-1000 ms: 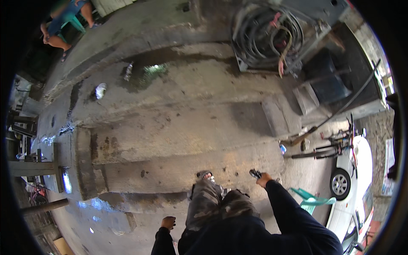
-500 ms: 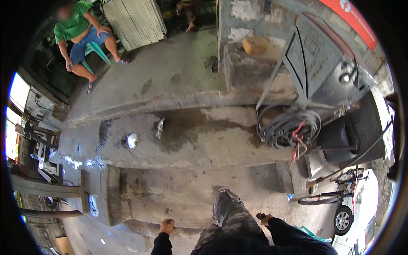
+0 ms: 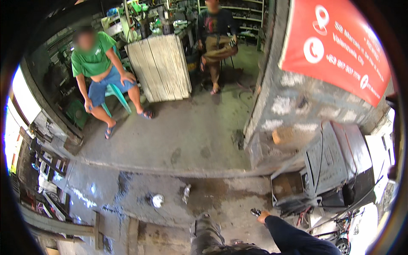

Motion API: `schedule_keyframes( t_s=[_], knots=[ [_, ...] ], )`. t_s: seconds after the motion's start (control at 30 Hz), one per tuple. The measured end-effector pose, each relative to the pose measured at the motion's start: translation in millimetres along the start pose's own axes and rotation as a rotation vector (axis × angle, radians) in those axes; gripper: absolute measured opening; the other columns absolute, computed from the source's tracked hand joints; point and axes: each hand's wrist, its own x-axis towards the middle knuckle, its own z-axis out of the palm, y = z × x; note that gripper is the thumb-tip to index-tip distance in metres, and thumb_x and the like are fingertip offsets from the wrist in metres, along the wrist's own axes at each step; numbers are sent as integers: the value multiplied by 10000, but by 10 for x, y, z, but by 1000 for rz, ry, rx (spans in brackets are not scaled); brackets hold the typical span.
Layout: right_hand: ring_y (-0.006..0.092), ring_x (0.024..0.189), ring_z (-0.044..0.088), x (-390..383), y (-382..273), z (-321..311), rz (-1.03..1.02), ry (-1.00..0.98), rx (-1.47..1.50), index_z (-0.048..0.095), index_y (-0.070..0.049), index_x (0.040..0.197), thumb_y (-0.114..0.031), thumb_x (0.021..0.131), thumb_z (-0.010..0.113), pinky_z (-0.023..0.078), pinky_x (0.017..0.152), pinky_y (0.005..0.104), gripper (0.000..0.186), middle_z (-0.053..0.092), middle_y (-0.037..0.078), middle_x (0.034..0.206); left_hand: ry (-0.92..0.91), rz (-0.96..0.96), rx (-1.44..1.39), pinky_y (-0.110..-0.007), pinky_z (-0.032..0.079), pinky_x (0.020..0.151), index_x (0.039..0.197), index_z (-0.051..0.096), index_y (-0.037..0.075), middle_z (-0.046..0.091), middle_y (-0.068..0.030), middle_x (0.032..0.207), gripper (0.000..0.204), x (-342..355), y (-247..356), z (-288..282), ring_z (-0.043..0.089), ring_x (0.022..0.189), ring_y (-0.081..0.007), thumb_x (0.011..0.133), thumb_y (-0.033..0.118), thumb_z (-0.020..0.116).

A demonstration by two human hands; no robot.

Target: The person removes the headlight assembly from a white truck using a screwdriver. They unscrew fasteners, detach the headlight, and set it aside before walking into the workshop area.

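Observation:
My right hand (image 3: pixel 263 216) reaches forward over the concrete step (image 3: pixel 242 191) from the lower right, in a dark sleeve. Its fingers are closed round a small black object (image 3: pixel 255 211) with a shiny part; its kind is too small to make out. My left hand is out of the picture. My leg in camouflage trousers (image 3: pixel 206 229) shows at the bottom middle. Left of my right hand, two crumpled silvery lumps, one rounded (image 3: pixel 157 200) and one narrow (image 3: pixel 186 193), lie on the wet-stained step.
A grey metal cabinet (image 3: pixel 331 155) stands on the right below a red banner (image 3: pixel 335 51). Ahead, a person in a green shirt (image 3: pixel 95 57) sits beside a whitish wooden panel (image 3: pixel 159 68); another person (image 3: pixel 216 42) sits farther back. A raised floor edge (image 3: pixel 178 172) crosses the middle.
The view has tilted up, showing more of the workshop ahead. My left hand has dropped out of sight. The right hand, still holding the black object, now stretches farther over the step.

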Motion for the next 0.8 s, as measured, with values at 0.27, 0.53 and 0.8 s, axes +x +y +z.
schedule_keyframes(
  t_s=[0.27,0.53,0.8],
  knots=[
    [419,1125,685,-295,-1925,-1755,-63,61,44,728,23,1157,-233,796,688,552,942,462,445,706,302,1157,28,-27,-104,-418,550,680,1214,664,75,724,-115,990,329,9,3844,-285,714,843,-249,967,287,617],
    [390,1005,718,741,-2392,-2493,26,-70,-30,727,38,1108,-339,774,749,567,839,430,504,727,278,1080,-143,212,-8,-330,529,597,1120,706,-24,708,-90,886,313,568,6729,663,683,683,-223,931,220,655],
    [281,882,755,1783,-2751,-3786,248,-327,44,790,-38,972,-276,768,748,568,764,415,316,771,179,917,-471,-399,201,-492,516,646,1210,638,176,692,-82,973,289,1257,8365,893,677,789,-298,938,272,643]
  ],
)
